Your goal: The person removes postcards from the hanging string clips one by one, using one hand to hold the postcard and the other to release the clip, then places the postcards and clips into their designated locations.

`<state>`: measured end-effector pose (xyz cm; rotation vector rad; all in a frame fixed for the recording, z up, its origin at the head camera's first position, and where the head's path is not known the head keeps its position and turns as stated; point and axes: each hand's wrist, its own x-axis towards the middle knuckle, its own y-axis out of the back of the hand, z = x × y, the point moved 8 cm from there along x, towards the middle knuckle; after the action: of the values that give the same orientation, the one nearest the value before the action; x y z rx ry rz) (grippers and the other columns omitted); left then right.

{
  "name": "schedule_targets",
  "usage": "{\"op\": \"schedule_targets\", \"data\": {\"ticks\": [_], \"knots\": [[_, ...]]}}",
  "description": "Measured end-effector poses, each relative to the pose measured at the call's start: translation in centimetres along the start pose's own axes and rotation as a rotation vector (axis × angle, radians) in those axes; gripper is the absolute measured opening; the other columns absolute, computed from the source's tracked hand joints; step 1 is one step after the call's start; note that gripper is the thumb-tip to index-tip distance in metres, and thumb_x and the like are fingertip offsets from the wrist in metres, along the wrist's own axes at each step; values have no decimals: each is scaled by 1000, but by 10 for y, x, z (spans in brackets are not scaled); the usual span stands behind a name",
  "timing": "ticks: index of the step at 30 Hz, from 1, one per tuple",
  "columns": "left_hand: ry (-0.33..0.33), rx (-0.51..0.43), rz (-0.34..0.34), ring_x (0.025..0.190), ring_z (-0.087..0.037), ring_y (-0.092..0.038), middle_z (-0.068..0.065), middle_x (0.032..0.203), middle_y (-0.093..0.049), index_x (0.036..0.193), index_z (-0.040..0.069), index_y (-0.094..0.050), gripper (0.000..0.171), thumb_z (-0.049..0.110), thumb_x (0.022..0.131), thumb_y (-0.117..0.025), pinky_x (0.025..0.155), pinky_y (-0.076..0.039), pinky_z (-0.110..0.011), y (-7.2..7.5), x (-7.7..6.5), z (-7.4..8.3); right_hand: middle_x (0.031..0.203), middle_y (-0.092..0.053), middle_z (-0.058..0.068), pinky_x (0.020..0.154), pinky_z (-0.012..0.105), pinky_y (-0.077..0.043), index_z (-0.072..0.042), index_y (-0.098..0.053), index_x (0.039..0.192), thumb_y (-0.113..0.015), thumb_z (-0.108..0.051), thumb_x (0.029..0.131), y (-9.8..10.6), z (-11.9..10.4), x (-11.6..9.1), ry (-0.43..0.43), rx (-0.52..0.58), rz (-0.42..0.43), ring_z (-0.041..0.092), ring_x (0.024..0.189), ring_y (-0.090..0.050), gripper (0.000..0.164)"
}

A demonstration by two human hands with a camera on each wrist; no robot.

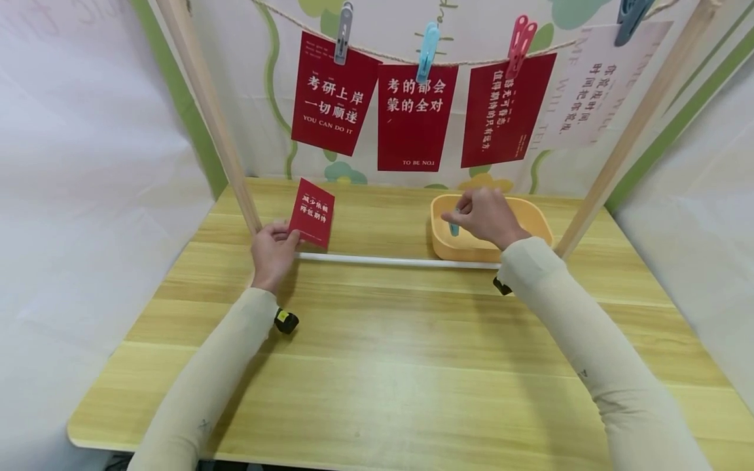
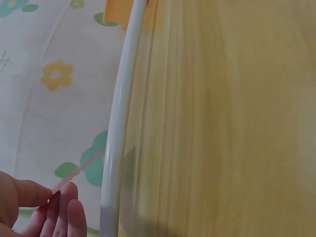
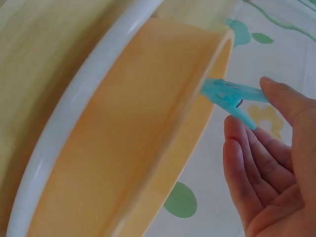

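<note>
Between thumb and fingers, my left hand (image 1: 273, 255) pinches a small red card (image 1: 313, 214) with white lettering, held upright near the foot of the left post. In the left wrist view that card (image 2: 79, 171) shows edge-on, as a thin strip. Over the yellow plastic basin (image 1: 465, 252), my right hand (image 1: 490, 217) holds a light-blue clothespin (image 1: 453, 227) with its tip pointing down. The right wrist view shows the thumb on one handle of this clothespin (image 3: 229, 96) and the fingertips at the other. Its nose end overlaps the basin's rim.
A twine line (image 1: 377, 52) overhead carries three red cards (image 1: 417, 131) and a pale card (image 1: 595, 85), hung by clothespins (image 1: 521, 46). Wooden posts (image 1: 206, 111) stand at both sides. A white rod (image 1: 383, 261) runs low in front of the basin, across the wooden table (image 1: 377, 366).
</note>
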<state>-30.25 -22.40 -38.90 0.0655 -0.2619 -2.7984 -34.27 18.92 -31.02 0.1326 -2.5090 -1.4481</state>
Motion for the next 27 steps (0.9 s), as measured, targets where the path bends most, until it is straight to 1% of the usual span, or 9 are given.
{"op": "schedule_targets", "data": {"ticks": [4, 8, 16, 23, 27], "knots": [[-56, 90, 8, 106, -28, -73, -23, 121, -71, 124, -7, -63, 28, 12, 104, -65, 94, -64, -31, -5, 2, 3, 98, -79, 18, 86, 49, -62, -1, -77, 99, -81, -36, 94, -4, 1, -1, -2, -13, -16, 31, 91, -74, 36], [-92, 181, 0, 110, -29, -71, -22, 123, -71, 125, -5, -62, 29, 17, 106, -62, 89, -62, -27, -10, 4, 5, 99, -78, 17, 86, 48, -62, -1, -77, 99, -80, -36, 95, -7, 1, 0, -11, -34, -29, 30, 92, -72, 35], [-104, 226, -4, 104, -28, -71, -19, 117, -72, 124, -3, -62, 26, 17, 107, -60, 76, -57, -20, -14, 7, 5, 104, -76, 19, 88, 49, -61, 0, -76, 103, -80, -37, 95, -11, 1, 3, -27, -62, -62, 32, 95, -69, 38], [-115, 278, 8, 101, -27, -71, -19, 114, -73, 122, -3, -63, 26, 18, 107, -60, 73, -54, -19, -16, 10, 6, 104, -76, 20, 88, 48, -60, 1, -76, 103, -80, -36, 96, -13, 4, 5, -42, -70, -72, 33, 96, -67, 39], [-111, 283, 5, 101, -27, -71, -19, 114, -74, 122, -2, -63, 26, 18, 106, -60, 71, -53, -18, -16, 12, 4, 103, -76, 19, 86, 48, -60, 1, -76, 101, -80, -36, 95, -15, 6, 6, -40, -77, -67, 32, 95, -66, 38]]}}
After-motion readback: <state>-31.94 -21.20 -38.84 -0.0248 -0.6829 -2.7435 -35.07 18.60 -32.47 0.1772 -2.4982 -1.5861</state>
